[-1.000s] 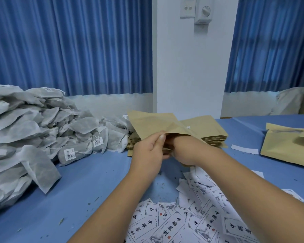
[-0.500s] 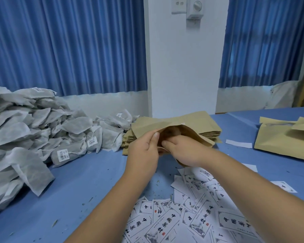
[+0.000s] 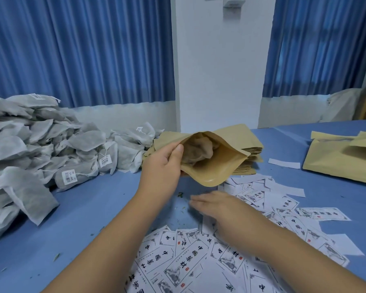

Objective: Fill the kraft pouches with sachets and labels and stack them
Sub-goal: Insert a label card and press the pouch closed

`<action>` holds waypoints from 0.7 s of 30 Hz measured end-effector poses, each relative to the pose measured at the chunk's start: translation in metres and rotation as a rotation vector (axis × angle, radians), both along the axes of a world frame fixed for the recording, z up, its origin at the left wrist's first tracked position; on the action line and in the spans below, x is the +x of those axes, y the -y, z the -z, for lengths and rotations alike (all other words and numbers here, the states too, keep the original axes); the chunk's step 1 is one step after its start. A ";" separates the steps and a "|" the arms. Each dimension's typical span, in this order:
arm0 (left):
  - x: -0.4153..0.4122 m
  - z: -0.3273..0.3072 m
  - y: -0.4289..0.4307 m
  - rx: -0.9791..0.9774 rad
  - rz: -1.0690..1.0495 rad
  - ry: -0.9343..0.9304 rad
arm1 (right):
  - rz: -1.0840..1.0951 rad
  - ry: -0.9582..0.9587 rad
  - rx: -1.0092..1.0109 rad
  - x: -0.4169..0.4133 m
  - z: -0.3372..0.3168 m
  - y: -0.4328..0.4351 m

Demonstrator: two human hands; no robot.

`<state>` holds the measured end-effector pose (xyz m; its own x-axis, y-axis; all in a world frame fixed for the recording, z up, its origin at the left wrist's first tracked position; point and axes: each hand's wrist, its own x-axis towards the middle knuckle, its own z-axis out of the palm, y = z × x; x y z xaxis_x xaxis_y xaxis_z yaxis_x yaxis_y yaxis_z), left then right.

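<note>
- Label step, by the look of it: kraft pouch [image 3: 220, 166] held gaping, with a pale sachet [image 3: 199, 152] seemingly already inside.
- Gripped at the left rim of its mouth by the left hand [image 3: 163, 163], thumb over the edge, just in front of the stack of empty pouches [image 3: 249, 153].
- Hovering just near of the pouch mouth: right hand [image 3: 218, 205], blurred, fingers straight, holding nothing, over the far edge of the scattered labels [image 3: 184, 265].
- Next, probably: peeling one label off the overlapping spread and slipping it in.

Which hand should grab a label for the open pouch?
Probably the right hand: it hovers free, fingers straight, just above the scattered labels. The left hand is busy gripping the open kraft pouch by its rim.
</note>
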<state>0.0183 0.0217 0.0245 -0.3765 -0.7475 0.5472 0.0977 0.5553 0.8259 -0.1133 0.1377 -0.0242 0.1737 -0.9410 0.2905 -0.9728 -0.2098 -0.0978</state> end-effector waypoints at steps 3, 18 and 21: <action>0.001 -0.002 0.001 0.033 0.004 0.015 | 0.024 -0.086 0.061 -0.006 0.005 0.004; 0.001 -0.003 0.000 0.073 -0.034 0.146 | 0.020 0.024 -0.190 -0.006 -0.038 -0.027; 0.001 -0.003 0.001 0.049 -0.050 0.179 | 0.021 0.038 -0.401 -0.007 -0.052 -0.038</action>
<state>0.0189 0.0210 0.0274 -0.4259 -0.7920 0.4374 -0.0800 0.5145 0.8537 -0.1208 0.1753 0.0279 0.1375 -0.7553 0.6408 -0.9747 -0.2182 -0.0480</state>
